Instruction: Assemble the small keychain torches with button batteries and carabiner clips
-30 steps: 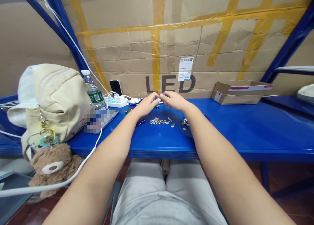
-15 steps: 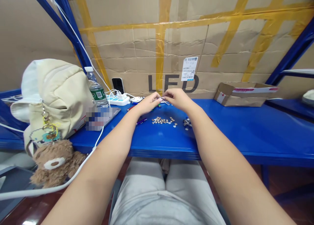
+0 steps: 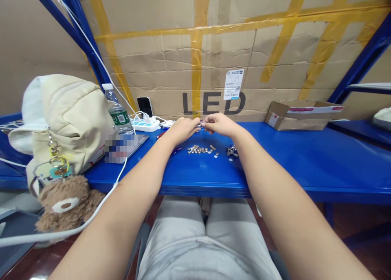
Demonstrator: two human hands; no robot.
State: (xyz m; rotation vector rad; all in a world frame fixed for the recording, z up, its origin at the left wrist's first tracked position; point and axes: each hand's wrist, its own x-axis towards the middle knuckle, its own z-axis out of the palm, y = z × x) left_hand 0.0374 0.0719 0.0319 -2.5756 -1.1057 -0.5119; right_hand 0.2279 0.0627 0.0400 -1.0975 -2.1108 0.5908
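Observation:
My left hand (image 3: 182, 128) and my right hand (image 3: 218, 124) meet fingertip to fingertip above the blue shelf (image 3: 290, 162), both pinching one small metal part (image 3: 199, 126) too tiny to name. Just in front of them lies a scatter of several small silver round pieces (image 3: 201, 150). A darker heap of small metal parts (image 3: 232, 151) sits beside my right wrist. Thin pen-like coloured items (image 3: 176, 150) lie partly hidden under my left forearm.
A cream backpack (image 3: 70, 121) with a plush bear (image 3: 65, 202) hangs at the left, beside a water bottle (image 3: 117, 113), a tablet (image 3: 125, 146), a power strip (image 3: 146, 126) and a phone (image 3: 144, 106). An open cardboard box (image 3: 301, 115) stands back right. Cardboard marked LED lines the back.
My hands have stayed together over the same spot, with only slight shifts of the fingers; the view swayed a little. The pieces on the shelf have not moved.

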